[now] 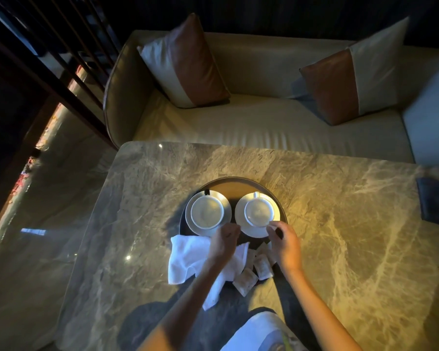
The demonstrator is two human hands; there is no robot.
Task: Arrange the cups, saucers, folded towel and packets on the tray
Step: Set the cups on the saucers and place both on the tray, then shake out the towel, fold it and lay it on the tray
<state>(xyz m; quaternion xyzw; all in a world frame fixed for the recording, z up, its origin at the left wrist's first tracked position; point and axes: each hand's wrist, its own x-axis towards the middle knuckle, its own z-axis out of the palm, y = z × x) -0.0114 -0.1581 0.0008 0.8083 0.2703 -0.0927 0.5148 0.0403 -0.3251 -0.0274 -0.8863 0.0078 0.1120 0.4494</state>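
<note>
Our marbled surface [340,224] fronts a cream sofa [238,127] (two cushions [185,64]). Centre frame, the tray [236,188] holds cups [207,211], saucers [190,220], towel [188,257], packets [262,267]; our right hand [285,245] pinches the right saucer [257,232], our left hand [224,240] curls, grip unclear.

Warm yellow light is falling from the right onto the marble table [327,211], and my left hand [224,240] and right hand [285,245] are throwing dark shadows toward me. Small glints are shining on the polish. The left side is sinking into darkness, and the edges are bowing.
</note>
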